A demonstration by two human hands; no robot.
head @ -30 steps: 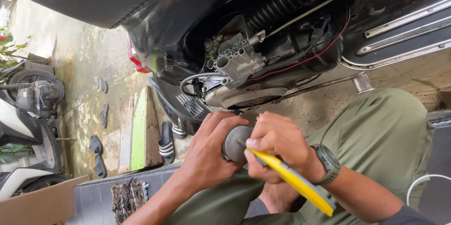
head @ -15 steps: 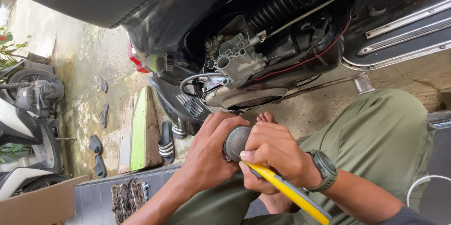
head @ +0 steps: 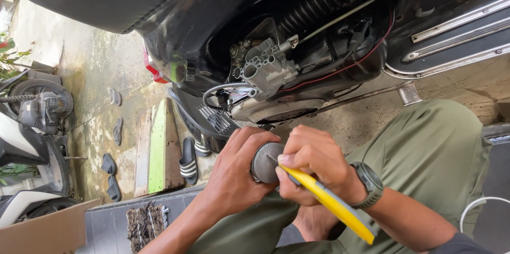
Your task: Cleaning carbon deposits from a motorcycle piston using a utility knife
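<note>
Open concrete floor (head: pixel 95 89) lies toward nine o'clock; the scooter's engine (head: pixel 268 71) crowds twelve o'clock. The left hand (head: pixel 234 171) wraps around a round grey metal part (head: pixel 265 162) at centre. The right hand (head: pixel 313 166), fingers curled, grips a yellow-handled tool (head: pixel 329 201), wrist bent toward the part.

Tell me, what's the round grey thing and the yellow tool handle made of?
The round grey part in the left hand looks like dull cast metal: matte grey, scuffed. The yellow handle gripped by the right hand looks like smooth plastic: bright, even colour with a slight sheen.
</note>
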